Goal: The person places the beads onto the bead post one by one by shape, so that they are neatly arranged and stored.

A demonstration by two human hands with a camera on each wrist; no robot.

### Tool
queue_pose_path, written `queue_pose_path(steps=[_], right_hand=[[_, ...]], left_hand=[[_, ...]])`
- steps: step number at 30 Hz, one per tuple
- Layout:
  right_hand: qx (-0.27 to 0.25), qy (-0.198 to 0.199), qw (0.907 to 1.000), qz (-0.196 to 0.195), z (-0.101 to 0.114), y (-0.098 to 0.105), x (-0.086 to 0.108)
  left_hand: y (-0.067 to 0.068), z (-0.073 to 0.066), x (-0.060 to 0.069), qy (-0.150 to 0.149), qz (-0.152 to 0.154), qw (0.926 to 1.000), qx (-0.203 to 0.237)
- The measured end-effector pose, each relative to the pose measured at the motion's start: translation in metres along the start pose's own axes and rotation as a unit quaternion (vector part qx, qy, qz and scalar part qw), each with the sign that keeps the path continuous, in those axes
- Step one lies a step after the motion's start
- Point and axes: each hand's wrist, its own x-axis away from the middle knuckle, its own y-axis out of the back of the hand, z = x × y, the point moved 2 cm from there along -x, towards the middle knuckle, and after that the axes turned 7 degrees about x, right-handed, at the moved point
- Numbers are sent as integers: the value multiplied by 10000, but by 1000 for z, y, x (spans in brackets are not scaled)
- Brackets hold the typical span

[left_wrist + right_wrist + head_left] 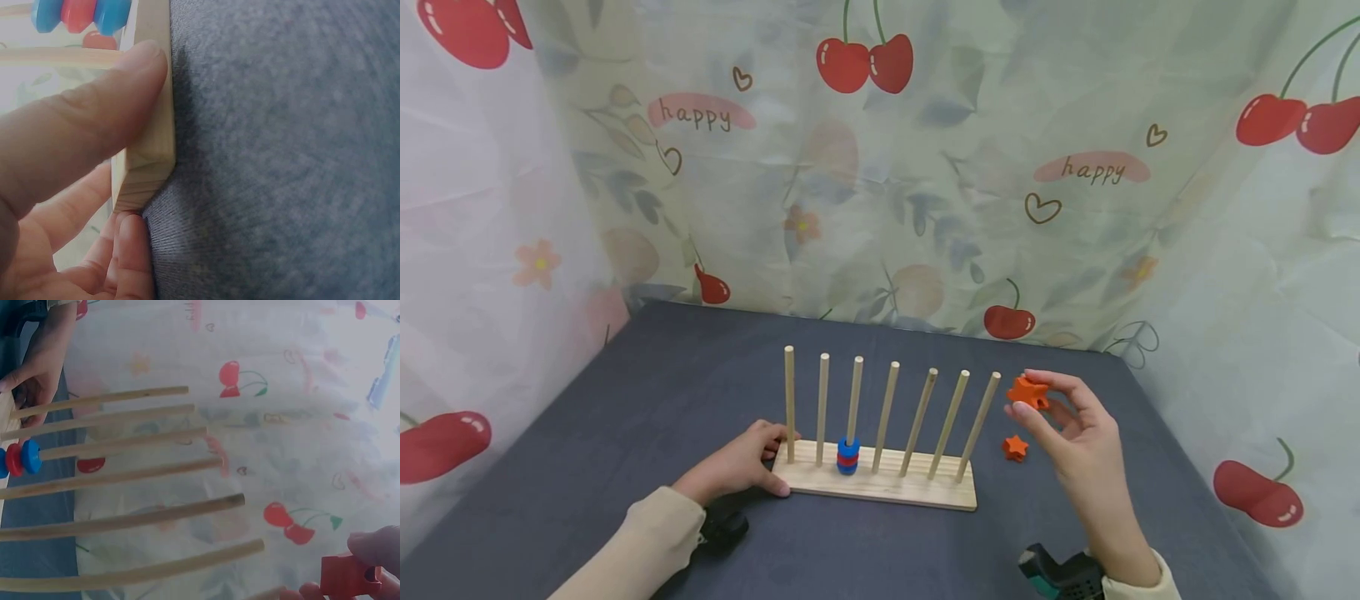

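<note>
At the left, the left hand (pixel 747 457) has its grip closed about the near end of the wooden peg rack (pixel 880 484), thumb on the front edge and fingers round the far side. The rack's long axis runs left to right across the dark worktop (pixel 850 554), its seven pegs standing up from the base. The third peg from the left carries a stack of blue, red and blue rings (pixel 847 457), low down at the base. Farthest right stands the bare seventh peg (pixel 978 427). Just right of its top, at about tip height in the head view, is an orange star piece (pixel 1028 392), pinched between thumb and fingers in the right hand's grip. Whether its hole lines up with that peg, I cannot tell. A second orange star (pixel 1015 448) lies below it on the worktop, right of the rack. The right hand (pixel 1081 432) is clearly the nearer to both stars.
</note>
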Motion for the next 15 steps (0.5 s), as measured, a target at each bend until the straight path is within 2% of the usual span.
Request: queue_pose_path(steps=[15], right_hand=[[-4,839,9961,-263,23,-19,-3]], left_hand=[[0,1,1,-49,-4,10000,43]])
